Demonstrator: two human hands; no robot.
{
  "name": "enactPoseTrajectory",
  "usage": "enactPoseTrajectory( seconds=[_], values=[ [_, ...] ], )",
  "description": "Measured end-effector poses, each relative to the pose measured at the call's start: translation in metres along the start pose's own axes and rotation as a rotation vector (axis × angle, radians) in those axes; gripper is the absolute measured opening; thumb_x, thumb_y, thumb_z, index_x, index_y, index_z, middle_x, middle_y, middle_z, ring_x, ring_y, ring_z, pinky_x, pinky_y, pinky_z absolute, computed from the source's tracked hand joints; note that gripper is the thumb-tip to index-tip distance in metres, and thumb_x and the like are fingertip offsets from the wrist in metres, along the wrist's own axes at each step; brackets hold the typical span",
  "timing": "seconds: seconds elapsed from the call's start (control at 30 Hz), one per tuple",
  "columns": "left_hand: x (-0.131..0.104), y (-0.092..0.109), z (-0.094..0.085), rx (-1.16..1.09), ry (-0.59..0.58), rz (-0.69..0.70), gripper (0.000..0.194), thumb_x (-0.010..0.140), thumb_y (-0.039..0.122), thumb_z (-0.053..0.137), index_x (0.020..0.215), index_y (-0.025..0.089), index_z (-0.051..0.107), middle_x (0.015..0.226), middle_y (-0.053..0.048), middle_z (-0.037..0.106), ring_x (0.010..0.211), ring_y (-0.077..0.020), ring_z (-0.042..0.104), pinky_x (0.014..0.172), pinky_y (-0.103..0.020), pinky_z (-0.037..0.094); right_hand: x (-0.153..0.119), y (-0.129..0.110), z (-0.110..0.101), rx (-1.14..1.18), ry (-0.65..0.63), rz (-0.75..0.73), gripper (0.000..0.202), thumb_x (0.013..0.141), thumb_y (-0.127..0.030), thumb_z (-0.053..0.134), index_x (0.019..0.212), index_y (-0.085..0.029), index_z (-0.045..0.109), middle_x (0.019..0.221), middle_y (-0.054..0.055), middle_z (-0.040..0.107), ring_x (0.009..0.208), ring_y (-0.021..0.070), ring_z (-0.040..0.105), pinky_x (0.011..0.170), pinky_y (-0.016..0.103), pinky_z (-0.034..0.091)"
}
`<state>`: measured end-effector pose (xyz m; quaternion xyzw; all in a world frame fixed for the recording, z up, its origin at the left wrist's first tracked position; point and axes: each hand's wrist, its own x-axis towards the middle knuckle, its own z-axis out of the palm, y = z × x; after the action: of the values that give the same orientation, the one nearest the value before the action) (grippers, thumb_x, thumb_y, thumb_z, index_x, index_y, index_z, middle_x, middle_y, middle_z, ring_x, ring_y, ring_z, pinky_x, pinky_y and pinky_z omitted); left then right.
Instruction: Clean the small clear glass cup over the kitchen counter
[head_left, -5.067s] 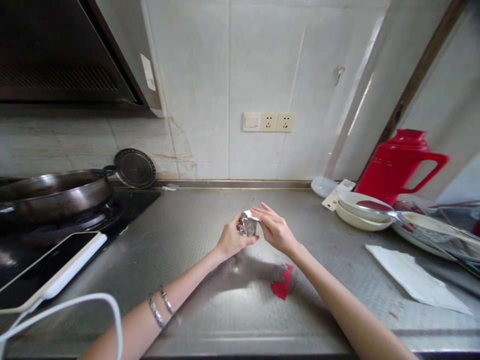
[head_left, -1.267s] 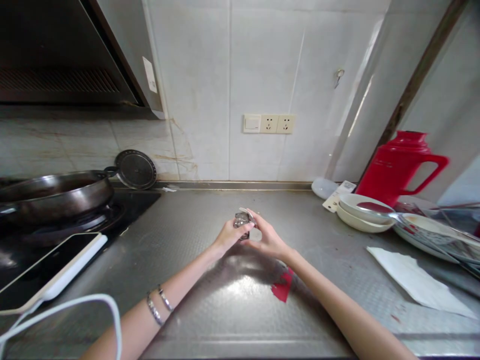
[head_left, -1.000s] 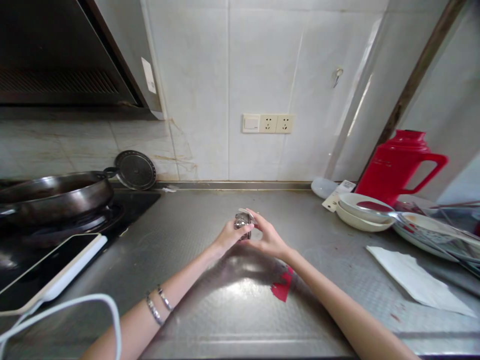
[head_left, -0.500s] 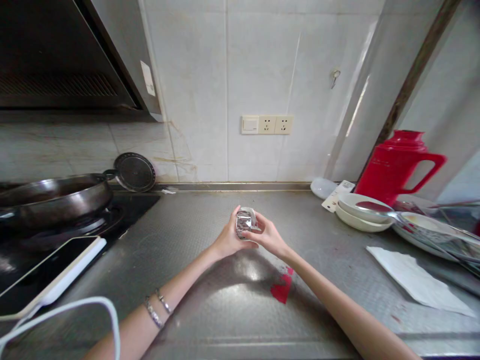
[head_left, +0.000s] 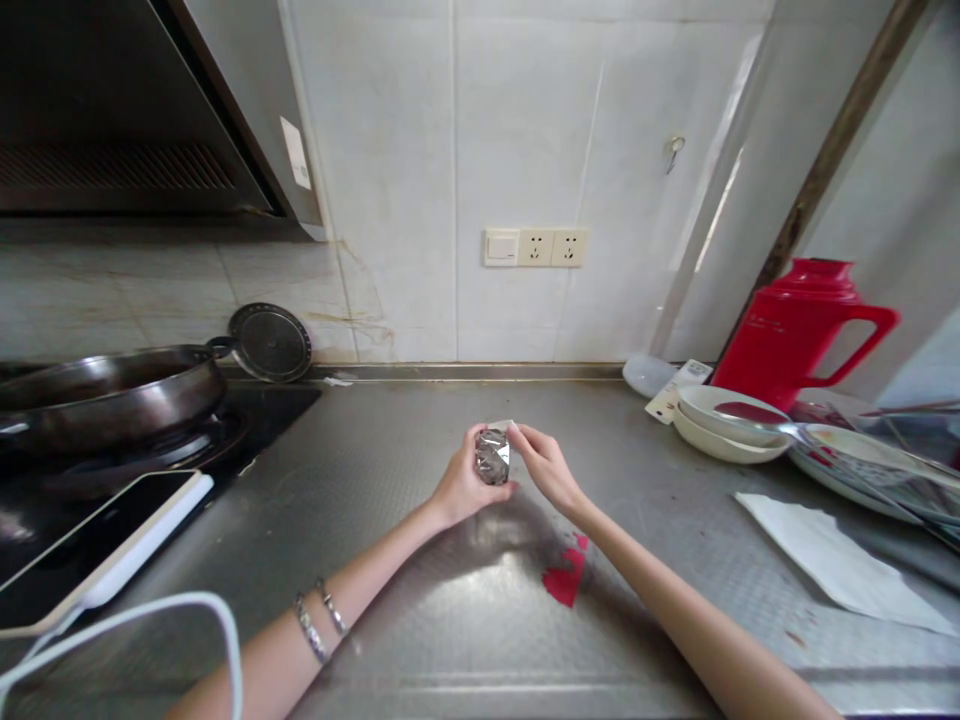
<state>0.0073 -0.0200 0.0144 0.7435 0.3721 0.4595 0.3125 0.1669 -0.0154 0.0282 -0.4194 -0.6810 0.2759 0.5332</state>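
Above the middle of the metal counter, my left hand (head_left: 463,485) is wrapped round a small shiny silver object (head_left: 491,462), thumb below it and fingers on its left side. A whitish piece (head_left: 501,425) shows at the object's top edge. My right hand (head_left: 546,465) is at the object's upper right, its fingertips pinched at this whitish piece. Red scraps (head_left: 564,580) lie on the counter below my right hand.
At left are a pan (head_left: 112,400) on the stove and a phone (head_left: 97,550) with a white cable. To the right stand a red thermos (head_left: 791,330), stacked bowls (head_left: 724,440) and a plate (head_left: 840,490), with a white napkin (head_left: 840,560) in front.
My right hand has shifted slightly up and right, from the object's side to its top edge. My left hand still holds the silver object, which shows a rounder face now.
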Motion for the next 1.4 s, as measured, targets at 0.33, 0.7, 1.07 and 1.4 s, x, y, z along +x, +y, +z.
enactPoseTrajectory(
  seconds=[0.33,0.7,1.07,1.4],
  values=[
    [-0.002,0.0,0.007,-0.019,0.02,0.033,0.083,0.056,0.022,0.079,0.127,0.019,0.036,0.124,-0.012,0.056,0.113,-0.0266,0.056,0.099,-0.042,0.042,-0.008,-0.006,-0.005,-0.342,0.049,-0.453,0.028,0.096,-0.029,0.04,0.093,-0.018,0.065,0.089,0.006,0.071,0.082,0.0185,0.068,0.075,0.029,0.053],
    [-0.003,0.004,0.007,-0.022,-0.003,-0.037,0.071,0.057,0.018,0.076,0.118,0.019,0.041,0.106,-0.007,0.062,0.094,-0.0215,0.061,0.083,-0.036,0.048,-0.006,-0.005,-0.011,-0.558,-0.003,-0.794,0.029,0.093,-0.01,0.041,0.115,-0.018,0.058,0.108,0.009,0.07,0.106,0.0207,0.065,0.095,0.042,0.055],
    [0.003,-0.002,0.007,0.065,-0.015,0.134,0.05,0.058,0.021,0.075,0.103,0.016,0.054,0.108,-0.01,0.06,0.102,-0.024,0.058,0.092,-0.038,0.045,-0.014,-0.015,0.0,-0.552,-0.116,-0.97,0.038,0.088,-0.003,0.039,0.122,-0.013,0.054,0.116,0.013,0.067,0.121,0.0223,0.055,0.102,0.042,0.05],
    [-0.003,0.003,0.006,0.002,0.02,-0.017,0.073,0.057,0.023,0.078,0.118,0.017,0.038,0.109,-0.009,0.062,0.096,-0.0234,0.062,0.083,-0.037,0.048,-0.007,-0.001,-0.008,-0.455,0.045,-0.687,0.031,0.094,-0.014,0.038,0.117,-0.02,0.059,0.108,0.009,0.071,0.104,0.0207,0.066,0.096,0.042,0.054]
  ],
)
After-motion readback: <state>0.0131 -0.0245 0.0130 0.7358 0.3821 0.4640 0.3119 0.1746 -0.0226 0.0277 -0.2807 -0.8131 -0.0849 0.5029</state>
